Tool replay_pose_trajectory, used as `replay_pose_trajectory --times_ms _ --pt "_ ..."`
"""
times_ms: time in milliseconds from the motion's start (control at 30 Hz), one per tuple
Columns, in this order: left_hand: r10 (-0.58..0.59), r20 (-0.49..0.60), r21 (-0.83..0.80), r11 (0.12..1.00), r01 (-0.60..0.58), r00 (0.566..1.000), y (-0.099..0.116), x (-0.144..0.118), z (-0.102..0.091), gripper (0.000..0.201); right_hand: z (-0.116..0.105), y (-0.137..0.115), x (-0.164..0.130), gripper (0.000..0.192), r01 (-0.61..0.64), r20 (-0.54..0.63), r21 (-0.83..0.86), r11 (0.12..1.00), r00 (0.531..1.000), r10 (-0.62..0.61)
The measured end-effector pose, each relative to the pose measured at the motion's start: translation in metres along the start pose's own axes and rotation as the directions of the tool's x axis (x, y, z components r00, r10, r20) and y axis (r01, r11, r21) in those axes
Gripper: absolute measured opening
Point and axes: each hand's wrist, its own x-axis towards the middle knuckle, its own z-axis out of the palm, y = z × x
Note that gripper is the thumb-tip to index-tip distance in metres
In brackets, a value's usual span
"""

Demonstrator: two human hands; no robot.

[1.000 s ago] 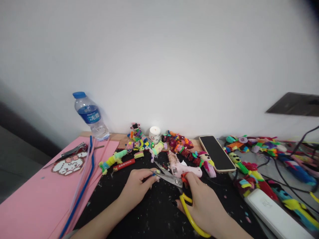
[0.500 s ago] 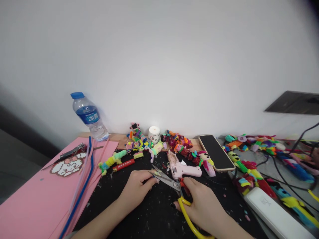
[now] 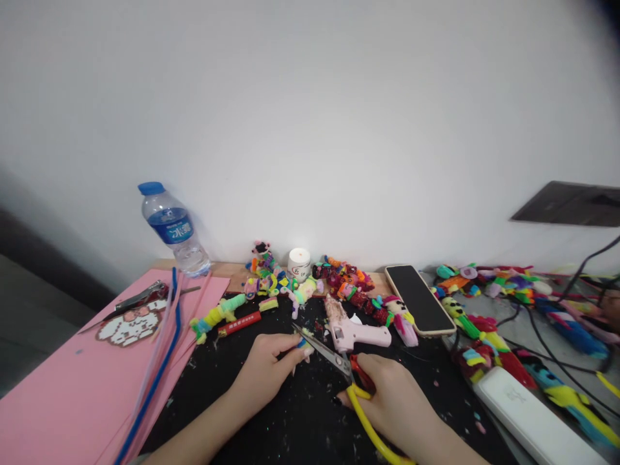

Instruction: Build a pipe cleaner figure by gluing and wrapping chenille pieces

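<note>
My left hand [image 3: 261,371] pinches a small fuzzy pipe-cleaner piece [image 3: 305,340] in yellow, blue and pale green between thumb and fingertips. My right hand [image 3: 400,397] is wrapped round the handles of a pair of scissors [image 3: 330,355] with a red inner and a yellow outer grip. The blades look nearly closed and point left, their tips at the upper side of the piece; whether they touch it I cannot tell. Just beyond the scissors lies a pink glue gun [image 3: 361,333]. Under both hands spreads a black mat [image 3: 290,420] strewn with fluff scraps.
Pipe-cleaner figures [image 3: 220,316] line the back edge, with a white cup [image 3: 299,265] among them. A phone [image 3: 420,300], a white power bank [image 3: 527,413] and cables lie right. Left are pink sheets [image 3: 62,387], pliers [image 3: 140,297], loose stems [image 3: 157,378] and a water bottle [image 3: 172,226].
The scissor blades, spread apart around the piece before, have come nearly together. The piece in my left fingers has turned, with blue now showing.
</note>
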Motion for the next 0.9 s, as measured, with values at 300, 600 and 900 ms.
replay_pose_trajectory --times_ms 300,600,900 --pt "-0.009 -0.045 -0.01 1.0 0.008 0.999 0.002 0.0 -0.001 0.033 -0.008 -0.007 -0.003 0.029 -0.07 -0.037 0.083 0.994 0.997 0.073" --pt "0.007 -0.076 0.102 0.995 0.001 0.997 -0.001 0.0 0.001 0.03 -0.002 -0.01 -0.003 0.025 -0.005 -0.042 -0.008 1.0 0.999 0.005" --pt "0.025 -0.054 0.155 0.988 -0.016 0.998 -0.003 -0.001 0.001 0.031 0.001 -0.007 -0.003 0.024 0.005 -0.068 -0.048 0.999 0.998 -0.009"
